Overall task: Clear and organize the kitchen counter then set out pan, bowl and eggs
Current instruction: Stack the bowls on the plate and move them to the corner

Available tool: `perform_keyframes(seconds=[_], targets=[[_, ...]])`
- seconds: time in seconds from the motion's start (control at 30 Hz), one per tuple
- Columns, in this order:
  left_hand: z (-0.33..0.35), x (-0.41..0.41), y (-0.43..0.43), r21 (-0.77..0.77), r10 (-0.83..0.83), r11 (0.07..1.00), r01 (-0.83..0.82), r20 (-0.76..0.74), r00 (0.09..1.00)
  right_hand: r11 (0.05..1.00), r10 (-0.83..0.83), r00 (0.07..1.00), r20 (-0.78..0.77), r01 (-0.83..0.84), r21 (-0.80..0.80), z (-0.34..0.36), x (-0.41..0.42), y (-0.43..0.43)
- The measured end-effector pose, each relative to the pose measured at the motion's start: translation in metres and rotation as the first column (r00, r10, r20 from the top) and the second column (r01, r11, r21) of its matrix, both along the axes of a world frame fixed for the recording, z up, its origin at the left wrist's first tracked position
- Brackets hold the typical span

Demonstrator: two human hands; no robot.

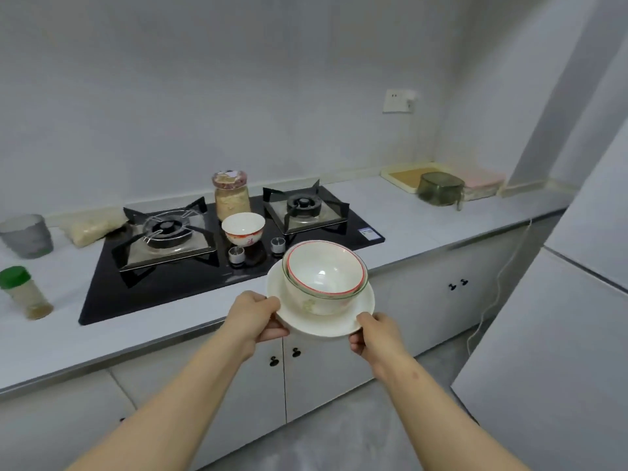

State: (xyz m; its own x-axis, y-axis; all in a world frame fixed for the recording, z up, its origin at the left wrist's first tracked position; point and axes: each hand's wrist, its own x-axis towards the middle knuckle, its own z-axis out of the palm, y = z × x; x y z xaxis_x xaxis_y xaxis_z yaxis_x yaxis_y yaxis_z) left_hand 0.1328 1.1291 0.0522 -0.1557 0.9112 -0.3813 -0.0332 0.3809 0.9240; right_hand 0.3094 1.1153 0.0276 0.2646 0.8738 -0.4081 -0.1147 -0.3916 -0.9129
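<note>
A white plate (360, 314) hangs in the air just in front of the counter edge, and I hold it with both hands. My left hand (253, 316) grips its left rim and my right hand (372, 333) grips its near right rim. On the plate stands a glass bowl (306, 300) with a red-rimmed white bowl (323, 270) nested inside it. Another small white bowl (243, 228) with a red pattern stands on the black gas hob (163, 287) between the two burners. No pan and no eggs are in view.
A jar (232, 195) of pale grains stands behind the small bowl. At the left are a grey cup (27, 236), a green-capped shaker (25, 292) and a bag (97, 226). At the far right are a tray (406, 178), a dark glass container (440, 188) and a pink-lidded box (482, 180). A fridge (560, 351) stands at the right.
</note>
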Motion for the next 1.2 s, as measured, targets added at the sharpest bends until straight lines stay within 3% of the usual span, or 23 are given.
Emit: perform_keyframes(seconds=[0.27,0.57,1.2], targets=[[-0.022,0.128,0.136,-0.012,-0.126,0.992,0.127,0.020,0.992,0.993,-0.114,0.993,0.015,0.114,-0.007,-0.014,0.127,0.118],[-0.023,0.257,0.251,-0.051,-0.041,0.998,0.048,0.123,0.992,0.999,-0.044,0.998,0.053,0.045,-0.023,-0.010,0.259,0.242],[-0.055,0.323,0.479,-0.120,0.039,0.993,-0.025,0.115,0.993,0.996,0.022,0.998,0.052,-0.018,-0.088,-0.041,0.327,0.474]])
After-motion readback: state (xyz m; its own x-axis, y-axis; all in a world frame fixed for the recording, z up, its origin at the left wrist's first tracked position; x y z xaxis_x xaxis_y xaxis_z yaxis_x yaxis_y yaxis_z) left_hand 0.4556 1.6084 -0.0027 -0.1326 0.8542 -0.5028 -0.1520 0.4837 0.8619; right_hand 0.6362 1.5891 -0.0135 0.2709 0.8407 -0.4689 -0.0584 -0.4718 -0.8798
